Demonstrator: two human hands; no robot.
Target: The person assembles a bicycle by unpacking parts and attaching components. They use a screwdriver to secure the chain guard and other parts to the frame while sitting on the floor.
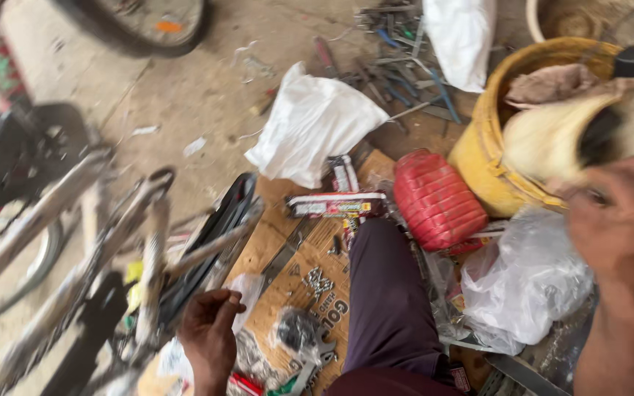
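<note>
My left hand (208, 334) hovers low at the bottom centre, fingers curled and apart, holding nothing, close to the bicycle frame (89, 220) and above a clear plastic bag (247, 293) on a cardboard sheet (310, 286). My right hand (614, 220) is raised at the right edge and grips the edge of a pale cloth-like sack (552, 136) that hangs out of a yellow bucket (482, 139). My leg in dark purple trousers (387, 301) stretches over the cardboard between the hands.
A red spool of cord (438, 198) lies beside the bucket. White plastic bags (313, 121) and a clear bag (526, 282) are on the floor. Several metal tools (398, 59) are piled at the top. A spanner (310, 363) lies on the cardboard.
</note>
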